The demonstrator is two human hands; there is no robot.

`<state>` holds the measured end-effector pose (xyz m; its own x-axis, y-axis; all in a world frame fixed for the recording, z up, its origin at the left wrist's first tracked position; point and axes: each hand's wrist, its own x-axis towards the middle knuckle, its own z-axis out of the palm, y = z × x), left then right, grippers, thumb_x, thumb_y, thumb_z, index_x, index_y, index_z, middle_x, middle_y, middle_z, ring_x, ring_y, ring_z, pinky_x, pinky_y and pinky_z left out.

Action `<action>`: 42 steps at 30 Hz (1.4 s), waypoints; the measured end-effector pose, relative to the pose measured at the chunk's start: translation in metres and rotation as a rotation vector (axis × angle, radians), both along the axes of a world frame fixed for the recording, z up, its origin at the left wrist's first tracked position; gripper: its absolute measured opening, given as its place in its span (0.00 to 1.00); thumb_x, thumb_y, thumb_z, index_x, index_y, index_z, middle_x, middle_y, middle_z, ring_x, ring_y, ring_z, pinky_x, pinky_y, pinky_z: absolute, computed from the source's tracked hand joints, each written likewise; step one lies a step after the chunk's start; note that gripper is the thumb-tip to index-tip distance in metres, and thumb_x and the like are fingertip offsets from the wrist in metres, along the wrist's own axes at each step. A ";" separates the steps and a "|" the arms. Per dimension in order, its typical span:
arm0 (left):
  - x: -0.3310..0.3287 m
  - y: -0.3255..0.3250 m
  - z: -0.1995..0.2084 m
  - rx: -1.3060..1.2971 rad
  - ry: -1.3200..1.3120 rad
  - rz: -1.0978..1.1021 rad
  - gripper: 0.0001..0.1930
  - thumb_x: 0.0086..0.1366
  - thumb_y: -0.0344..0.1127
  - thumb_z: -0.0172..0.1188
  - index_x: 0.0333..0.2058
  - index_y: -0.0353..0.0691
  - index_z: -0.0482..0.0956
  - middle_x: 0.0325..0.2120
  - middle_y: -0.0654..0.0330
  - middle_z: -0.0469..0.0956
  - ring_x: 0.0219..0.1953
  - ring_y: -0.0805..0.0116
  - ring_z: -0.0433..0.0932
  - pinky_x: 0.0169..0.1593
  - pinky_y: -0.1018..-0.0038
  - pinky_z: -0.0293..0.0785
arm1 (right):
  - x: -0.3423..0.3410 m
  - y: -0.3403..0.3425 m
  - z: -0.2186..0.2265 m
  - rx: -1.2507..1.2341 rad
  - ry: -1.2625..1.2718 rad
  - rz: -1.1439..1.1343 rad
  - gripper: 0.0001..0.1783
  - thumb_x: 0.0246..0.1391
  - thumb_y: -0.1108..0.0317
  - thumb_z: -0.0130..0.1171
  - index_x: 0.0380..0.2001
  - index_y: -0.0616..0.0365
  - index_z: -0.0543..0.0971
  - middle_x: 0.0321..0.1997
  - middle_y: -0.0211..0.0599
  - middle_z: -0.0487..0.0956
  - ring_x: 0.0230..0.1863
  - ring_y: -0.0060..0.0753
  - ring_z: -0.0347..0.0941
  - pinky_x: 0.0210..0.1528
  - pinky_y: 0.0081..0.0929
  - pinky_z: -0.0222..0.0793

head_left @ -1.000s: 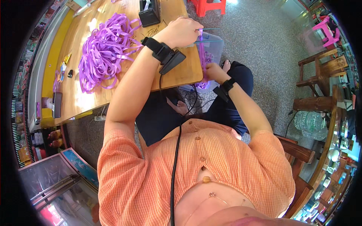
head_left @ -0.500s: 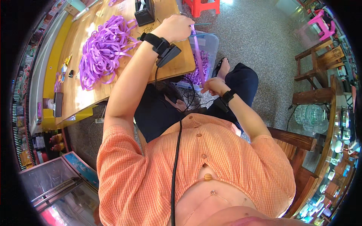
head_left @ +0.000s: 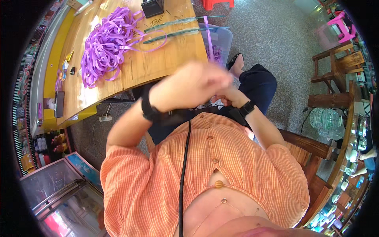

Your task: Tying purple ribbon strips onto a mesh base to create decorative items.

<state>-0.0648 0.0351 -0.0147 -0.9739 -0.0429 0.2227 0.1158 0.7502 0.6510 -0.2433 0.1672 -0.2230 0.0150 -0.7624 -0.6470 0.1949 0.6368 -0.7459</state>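
My left hand (head_left: 193,87) is smeared by motion in front of my lap, so I cannot tell what its fingers do. Just beyond it, my right hand (head_left: 232,97) is closed, its fingertips partly hidden. A purple ribbon strip (head_left: 209,37) loops over two thin green rods (head_left: 185,30) on the table corner. It runs down straight toward my right hand and passes out of sight behind the left. The rods jut past the table edge. A clear plastic bin (head_left: 225,41) with purple pieces stands below them.
A large heap of purple ribbon (head_left: 104,49) lies on the wooden table (head_left: 166,59), with a black tape dispenser (head_left: 152,8) behind it. A black cable (head_left: 184,173) runs down my front. Red (head_left: 218,4) and pink (head_left: 342,27) stools and a wooden chair (head_left: 339,63) stand on the floor.
My left hand has left the rods at the table corner and come back toward my lap, next to the right hand. The view has shifted slightly, and the rods now show along their length.
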 end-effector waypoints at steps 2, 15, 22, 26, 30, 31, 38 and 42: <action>0.017 0.009 -0.052 0.106 -0.191 0.002 0.12 0.65 0.33 0.58 0.47 0.39 0.80 0.35 0.52 0.81 0.37 0.56 0.80 0.42 0.67 0.76 | 0.002 0.010 -0.001 -0.058 -0.137 0.003 0.13 0.55 0.62 0.60 0.35 0.61 0.82 0.29 0.38 0.85 0.13 0.14 0.60 0.15 0.15 0.56; 0.003 0.024 -0.147 0.759 -0.267 0.319 0.11 0.65 0.39 0.64 0.34 0.35 0.85 0.23 0.67 0.80 0.28 0.81 0.75 0.34 0.80 0.71 | 0.009 0.041 0.049 -0.063 -0.147 0.055 0.19 0.62 0.58 0.57 0.41 0.66 0.80 0.33 0.46 0.84 0.13 0.16 0.63 0.16 0.14 0.57; 0.006 0.026 -0.135 0.761 -0.403 0.205 0.12 0.64 0.39 0.64 0.30 0.35 0.86 0.24 0.65 0.82 0.27 0.81 0.75 0.34 0.80 0.71 | -0.017 -0.008 0.083 -0.325 0.055 -0.125 0.21 0.64 0.54 0.56 0.47 0.62 0.78 0.36 0.32 0.81 0.26 0.17 0.71 0.30 0.16 0.68; 0.005 0.030 -0.130 0.840 -0.384 0.214 0.13 0.62 0.41 0.65 0.28 0.36 0.86 0.20 0.64 0.81 0.23 0.79 0.74 0.29 0.78 0.69 | -0.009 -0.061 0.093 -0.490 0.102 -0.221 0.21 0.62 0.55 0.59 0.46 0.62 0.80 0.36 0.29 0.81 0.30 0.15 0.71 0.33 0.17 0.68; 0.007 0.026 -0.140 0.674 -0.372 0.199 0.12 0.60 0.41 0.66 0.29 0.36 0.86 0.20 0.61 0.81 0.23 0.78 0.75 0.30 0.77 0.71 | -0.006 -0.094 0.103 -0.557 0.051 -0.273 0.18 0.63 0.57 0.59 0.44 0.61 0.81 0.34 0.29 0.82 0.32 0.17 0.74 0.34 0.17 0.68; 0.007 0.026 -0.141 0.628 -0.343 0.186 0.12 0.60 0.41 0.66 0.29 0.37 0.86 0.20 0.60 0.81 0.22 0.77 0.76 0.30 0.76 0.71 | -0.008 -0.099 0.101 -0.566 0.056 -0.278 0.17 0.63 0.57 0.59 0.43 0.61 0.82 0.33 0.29 0.82 0.31 0.17 0.75 0.34 0.17 0.68; 0.006 0.030 -0.126 0.596 -0.280 0.125 0.10 0.59 0.38 0.66 0.29 0.35 0.86 0.20 0.58 0.82 0.22 0.75 0.77 0.29 0.76 0.71 | -0.011 -0.096 0.104 -0.543 0.104 -0.264 0.15 0.61 0.59 0.61 0.39 0.60 0.83 0.31 0.32 0.82 0.30 0.19 0.77 0.32 0.17 0.69; 0.007 0.028 -0.111 0.616 -0.257 0.062 0.10 0.60 0.37 0.66 0.30 0.34 0.86 0.21 0.59 0.83 0.22 0.77 0.77 0.29 0.77 0.71 | -0.007 -0.097 0.114 -0.555 0.088 -0.268 0.15 0.60 0.58 0.61 0.39 0.60 0.83 0.30 0.31 0.82 0.29 0.19 0.77 0.31 0.17 0.69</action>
<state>-0.0574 0.0631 -0.1262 -0.9844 -0.1455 -0.0993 -0.1317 0.2332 0.9635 -0.2503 0.0701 -0.1085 -0.2591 -0.9552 -0.1431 0.2172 0.0868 -0.9723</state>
